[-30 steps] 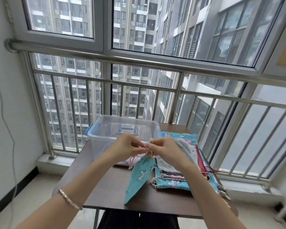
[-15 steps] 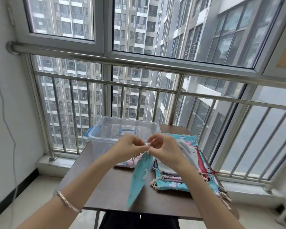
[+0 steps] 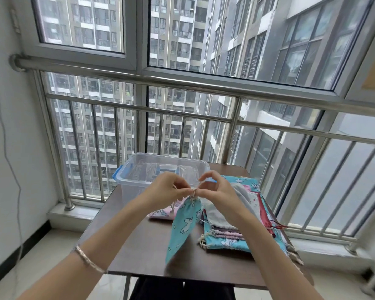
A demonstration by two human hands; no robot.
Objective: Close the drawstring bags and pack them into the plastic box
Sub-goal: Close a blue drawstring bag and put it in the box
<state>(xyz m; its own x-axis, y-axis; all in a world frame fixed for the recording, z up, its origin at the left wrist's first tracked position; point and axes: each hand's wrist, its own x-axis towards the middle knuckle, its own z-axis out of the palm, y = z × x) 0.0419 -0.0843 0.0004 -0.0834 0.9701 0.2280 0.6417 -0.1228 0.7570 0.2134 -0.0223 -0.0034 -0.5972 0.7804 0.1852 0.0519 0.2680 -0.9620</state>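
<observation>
Hands meet above the table (image 3: 139,245): my left hand (image 3: 167,189) and right hand (image 3: 217,191) each pinch the pale cord (image 3: 194,191) at the gathered mouth of one turquoise unicorn bag (image 3: 184,224), which hangs from my fingertips with its lower tip over the tabletop. One clear plastic box (image 3: 160,174) stands on the table just behind my hands, with one pink bag (image 3: 162,212) lying flat in front of it. To my right sits one stack of bags (image 3: 232,224), overlapping too much to count, and one bracelet (image 3: 89,259) circles my left wrist.
</observation>
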